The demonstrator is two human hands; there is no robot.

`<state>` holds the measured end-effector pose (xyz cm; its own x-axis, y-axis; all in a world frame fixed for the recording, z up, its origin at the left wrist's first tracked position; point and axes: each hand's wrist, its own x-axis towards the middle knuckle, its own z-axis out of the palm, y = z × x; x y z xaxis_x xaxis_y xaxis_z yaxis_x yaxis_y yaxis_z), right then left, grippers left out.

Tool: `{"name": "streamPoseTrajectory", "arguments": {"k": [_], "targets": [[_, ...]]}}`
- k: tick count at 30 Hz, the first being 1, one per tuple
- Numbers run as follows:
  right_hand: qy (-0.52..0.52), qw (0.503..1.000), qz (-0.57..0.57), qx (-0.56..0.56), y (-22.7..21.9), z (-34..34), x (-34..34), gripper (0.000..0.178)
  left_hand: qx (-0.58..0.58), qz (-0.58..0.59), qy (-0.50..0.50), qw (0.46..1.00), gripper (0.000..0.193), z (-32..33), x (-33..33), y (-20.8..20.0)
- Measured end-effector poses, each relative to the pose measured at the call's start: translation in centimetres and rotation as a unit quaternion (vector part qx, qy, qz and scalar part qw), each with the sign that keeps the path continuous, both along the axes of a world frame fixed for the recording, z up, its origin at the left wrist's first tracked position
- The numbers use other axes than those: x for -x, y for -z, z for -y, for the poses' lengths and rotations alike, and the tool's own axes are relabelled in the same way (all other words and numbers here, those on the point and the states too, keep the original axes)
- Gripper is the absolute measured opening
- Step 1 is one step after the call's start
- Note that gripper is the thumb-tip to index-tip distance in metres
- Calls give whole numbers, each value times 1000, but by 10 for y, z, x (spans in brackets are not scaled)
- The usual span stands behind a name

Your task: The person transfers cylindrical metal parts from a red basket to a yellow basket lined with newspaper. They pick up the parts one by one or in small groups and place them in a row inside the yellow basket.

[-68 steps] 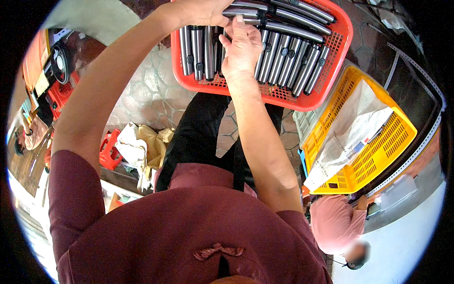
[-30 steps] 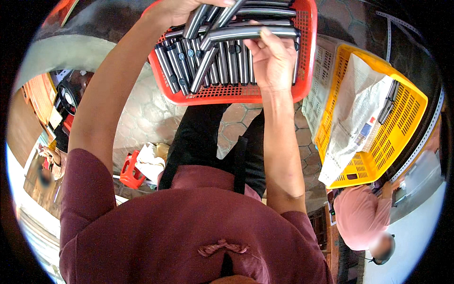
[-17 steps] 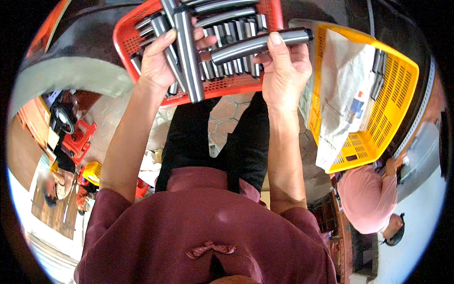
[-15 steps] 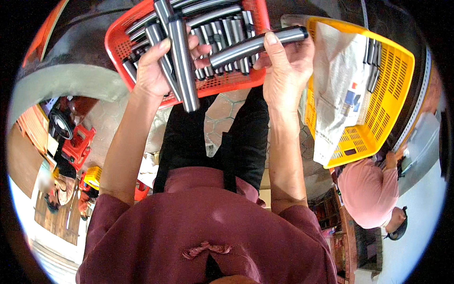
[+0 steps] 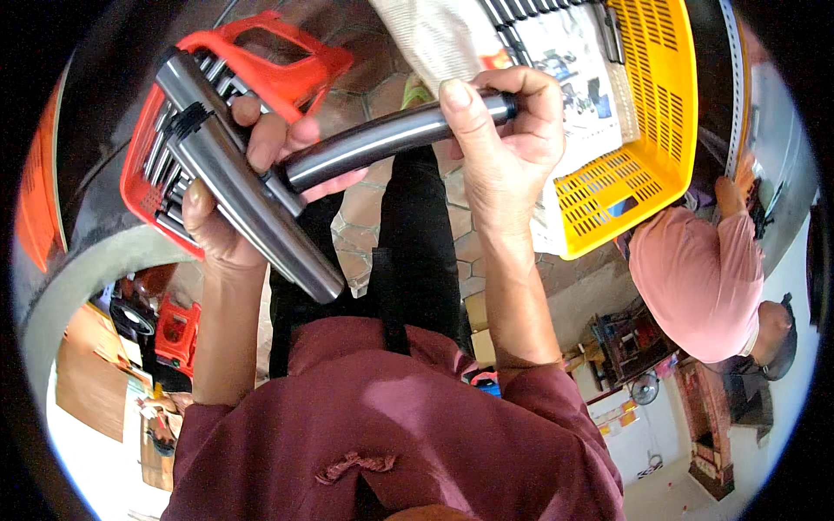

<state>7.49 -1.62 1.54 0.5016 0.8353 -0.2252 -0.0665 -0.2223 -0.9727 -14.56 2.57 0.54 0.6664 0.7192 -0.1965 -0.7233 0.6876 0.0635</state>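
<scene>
My left hand [image 5: 228, 239] is closed around a bundle of dark metallic tubes. The front tube [image 5: 261, 208] slants down to the right and has a black threaded upper end; another tube [image 5: 198, 91] lies behind it. In my right hand [image 5: 512, 169] a single metal tube [image 5: 373, 146] is pinched between thumb and fingers near its threaded right end. Its left end meets the bundle by my left fingers. Behind my left hand stands a red plastic basket [image 5: 323, 65] with more tubes in it, partly hidden by the bundle.
Beyond my right hand is a yellow slotted basket [image 5: 656, 165] lined with newspaper [image 5: 578, 87], holding a row of tubes [image 5: 543, 9]. A person in a pink shirt [image 5: 691, 278] is at the right. Red stools [image 5: 178, 334] and another person are at the far left.
My view has swung right: the red basket now sits further left and the yellow one nearer the middle. Both hands, still holding their tubes, have come away from over the red basket.
</scene>
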Motion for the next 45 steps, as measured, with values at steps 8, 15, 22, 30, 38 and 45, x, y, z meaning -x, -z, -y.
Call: {"name": "streamPoseTrajectory", "arguments": {"k": [8,15,22,30,38,45], "targets": [[-294,875,380,-61,22,17,-143,50,53,-34,65,996,66,-21,-101,-4],[-196,906,350,135,120,62,-228,34,74,-109,80,988,65,-34,-148,12],[-219,843,432,234,239,75,-283,43,91,-127,109,982,66,-32,-151,36],[-263,815,500,131,267,38,-275,32,79,-136,126,980,69,-31,-150,40],[-322,819,456,130,264,19,-271,16,84,-168,117,975,73,-23,-145,40],[-311,795,506,121,270,19,-268,27,76,-258,101,958,66,-19,-143,34]]}}
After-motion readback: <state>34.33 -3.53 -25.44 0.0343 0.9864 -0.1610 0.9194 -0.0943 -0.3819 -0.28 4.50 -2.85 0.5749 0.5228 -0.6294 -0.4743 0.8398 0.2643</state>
